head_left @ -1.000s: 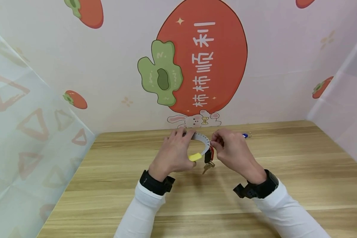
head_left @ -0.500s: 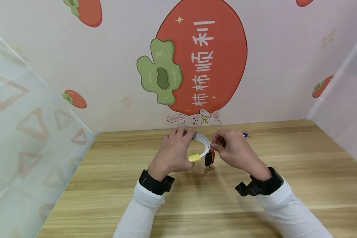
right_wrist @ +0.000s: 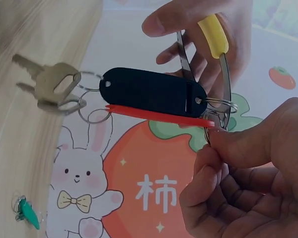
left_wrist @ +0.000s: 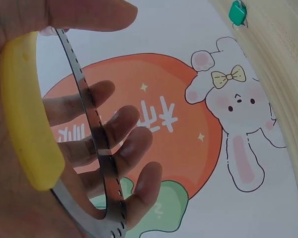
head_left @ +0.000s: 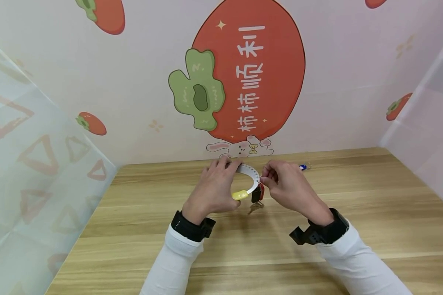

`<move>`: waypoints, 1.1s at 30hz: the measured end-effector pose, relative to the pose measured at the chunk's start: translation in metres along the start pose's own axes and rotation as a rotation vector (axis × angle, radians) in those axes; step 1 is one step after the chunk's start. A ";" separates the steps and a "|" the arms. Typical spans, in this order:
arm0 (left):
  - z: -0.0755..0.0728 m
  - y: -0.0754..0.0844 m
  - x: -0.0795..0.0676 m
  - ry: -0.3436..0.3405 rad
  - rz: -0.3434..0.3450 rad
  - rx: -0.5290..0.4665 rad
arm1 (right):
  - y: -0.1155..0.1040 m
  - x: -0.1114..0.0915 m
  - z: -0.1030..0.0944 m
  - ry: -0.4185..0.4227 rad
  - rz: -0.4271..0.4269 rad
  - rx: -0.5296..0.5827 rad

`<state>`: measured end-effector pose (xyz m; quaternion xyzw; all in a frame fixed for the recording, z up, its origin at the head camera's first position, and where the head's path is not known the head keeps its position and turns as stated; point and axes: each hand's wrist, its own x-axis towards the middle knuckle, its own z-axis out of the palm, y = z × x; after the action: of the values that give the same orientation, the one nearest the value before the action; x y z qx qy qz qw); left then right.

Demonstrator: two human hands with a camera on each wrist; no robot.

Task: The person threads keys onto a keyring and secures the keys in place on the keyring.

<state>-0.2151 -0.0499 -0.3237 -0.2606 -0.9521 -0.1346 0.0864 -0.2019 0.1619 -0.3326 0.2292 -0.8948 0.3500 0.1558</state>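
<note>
My left hand holds a large flat metal key hoop with a row of small holes and a yellow grip. The grip lies against the palm, fingers curved round the hoop's far side. At the hoop's right side, thumb and forefinger of my right hand pinch a small split ring. A black key tag and a red key tag sit by it, with brass-coloured keys on rings at their other ends. In the head view the keys hang over the table.
On the wooden table, behind my right hand, lies another key tag, blue in the head view. A printed backdrop with persimmons and a rabbit rises along the table's far edge.
Both hands stay almost in place. The tags and keys dip, then rise slightly, ending a little further left, and my right hand makes small shifts at the hoop's edge.
</note>
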 end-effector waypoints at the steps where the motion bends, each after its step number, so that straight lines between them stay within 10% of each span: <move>1: 0.000 0.000 0.000 0.002 0.000 0.003 | 0.000 0.000 0.000 0.000 0.001 0.004; 33: -0.002 -0.003 -0.001 -0.015 -0.042 -0.016 | -0.002 0.001 0.005 0.106 0.002 0.005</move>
<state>-0.2156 -0.0533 -0.3231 -0.2421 -0.9569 -0.1420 0.0741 -0.2020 0.1567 -0.3347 0.2097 -0.8846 0.3642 0.2020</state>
